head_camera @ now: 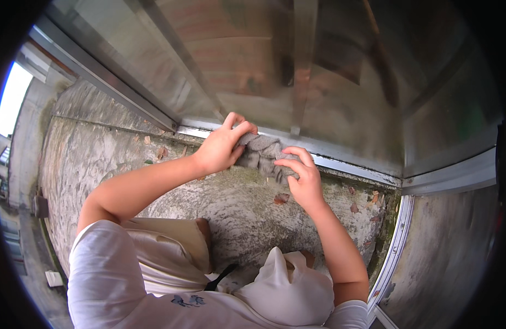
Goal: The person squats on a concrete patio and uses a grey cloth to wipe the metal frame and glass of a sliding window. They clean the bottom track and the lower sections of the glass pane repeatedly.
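Note:
A crumpled grey cloth [261, 150] is bunched between my two hands, over the metal bottom rail [339, 163] of a framed glass panel [253, 74]. My left hand [225, 144] grips the cloth's left end, thumb below and fingers curled over the top. At the cloth's right end is my right hand [304, 174], its thumb and bent fingers pinching the fabric. Part of the cloth hangs below the rail. The fingertips of my left hand are partly hidden by the folds.
Weathered concrete ground [232, 193] with scattered dry leaves [281, 199] lies under my arms. A metal post [109, 82] slants up at the left. At the right, a metal floor track [394, 242] runs away from the panel's corner. Dim shapes show in the glass.

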Demonstrator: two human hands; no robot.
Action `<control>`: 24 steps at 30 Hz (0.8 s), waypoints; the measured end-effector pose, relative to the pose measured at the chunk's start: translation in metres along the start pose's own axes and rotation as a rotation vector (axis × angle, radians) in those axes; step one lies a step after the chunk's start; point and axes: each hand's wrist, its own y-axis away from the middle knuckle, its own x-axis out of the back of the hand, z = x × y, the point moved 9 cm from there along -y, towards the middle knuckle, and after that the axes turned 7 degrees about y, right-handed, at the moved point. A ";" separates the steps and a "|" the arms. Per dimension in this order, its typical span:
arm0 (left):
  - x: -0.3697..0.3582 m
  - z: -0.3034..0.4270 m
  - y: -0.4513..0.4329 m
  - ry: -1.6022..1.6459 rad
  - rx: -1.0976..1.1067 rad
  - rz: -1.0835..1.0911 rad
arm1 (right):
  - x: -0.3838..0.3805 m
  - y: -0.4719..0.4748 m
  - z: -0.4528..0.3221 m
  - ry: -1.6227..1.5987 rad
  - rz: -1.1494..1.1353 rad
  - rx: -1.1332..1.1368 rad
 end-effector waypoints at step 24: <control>-0.058 -0.120 0.018 -0.751 -0.749 0.158 | -0.155 -0.050 0.041 1.090 -0.035 0.618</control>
